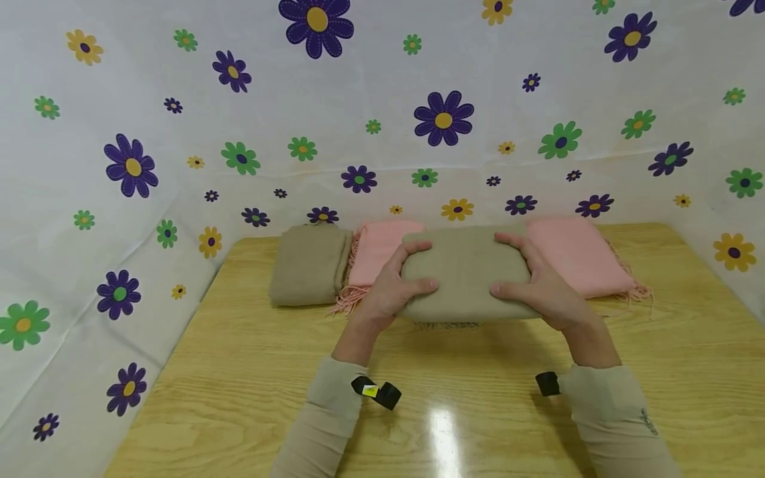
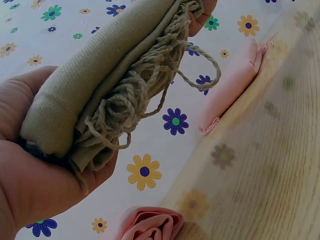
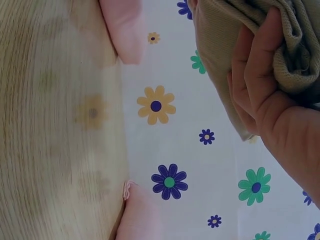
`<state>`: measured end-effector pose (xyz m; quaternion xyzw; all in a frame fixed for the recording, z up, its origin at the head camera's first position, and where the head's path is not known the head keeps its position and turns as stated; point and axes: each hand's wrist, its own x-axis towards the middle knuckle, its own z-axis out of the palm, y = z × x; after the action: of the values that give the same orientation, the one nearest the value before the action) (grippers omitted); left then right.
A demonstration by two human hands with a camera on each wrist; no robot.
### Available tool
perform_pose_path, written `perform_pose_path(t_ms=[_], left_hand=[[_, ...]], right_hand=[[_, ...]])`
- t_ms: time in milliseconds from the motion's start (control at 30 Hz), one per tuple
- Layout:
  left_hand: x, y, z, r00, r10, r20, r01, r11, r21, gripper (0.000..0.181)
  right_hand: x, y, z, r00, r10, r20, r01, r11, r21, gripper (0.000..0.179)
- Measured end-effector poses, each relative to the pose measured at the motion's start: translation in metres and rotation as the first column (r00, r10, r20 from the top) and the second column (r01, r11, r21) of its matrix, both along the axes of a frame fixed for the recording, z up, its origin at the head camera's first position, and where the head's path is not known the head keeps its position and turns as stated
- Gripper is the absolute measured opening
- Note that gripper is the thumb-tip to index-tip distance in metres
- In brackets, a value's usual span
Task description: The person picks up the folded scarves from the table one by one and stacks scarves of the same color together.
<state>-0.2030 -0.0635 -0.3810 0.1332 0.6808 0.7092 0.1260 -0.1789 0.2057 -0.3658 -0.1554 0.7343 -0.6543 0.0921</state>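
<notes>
A folded beige scarf [image 1: 469, 272] is held up above the table between both hands. My left hand [image 1: 388, 292] grips its left end, thumb on the upper face and fingers around the far side and below. At the opposite end my right hand [image 1: 552, 292] grips in the same way; in the right wrist view its fingers [image 3: 260, 65] curl under the folded layers. Twisted fringe [image 2: 135, 95] hangs from the scarf's edge in the left wrist view. Behind it lie a folded pink scarf [image 1: 382, 249] to the left and another pink scarf [image 1: 580, 255] to the right.
A second folded beige scarf [image 1: 311, 265] lies at the back left of the wooden table [image 1: 251, 385], beside the left pink one. A white flower-printed sheet [image 1: 370, 79] hangs behind and along the sides. Both wrists carry black straps [image 1: 373, 392].
</notes>
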Motion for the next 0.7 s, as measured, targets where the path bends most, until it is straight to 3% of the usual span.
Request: perform_pose_path(t_ms=[700], left_hand=[[0.005, -0.013, 0.006, 1.000, -0.010, -0.017, 0.010, 1.000, -0.021, 0.065]], right_hand=[[0.007, -0.014, 0.005, 0.999, -0.015, -0.029, 0.017, 0.997, 0.069, 0.084]])
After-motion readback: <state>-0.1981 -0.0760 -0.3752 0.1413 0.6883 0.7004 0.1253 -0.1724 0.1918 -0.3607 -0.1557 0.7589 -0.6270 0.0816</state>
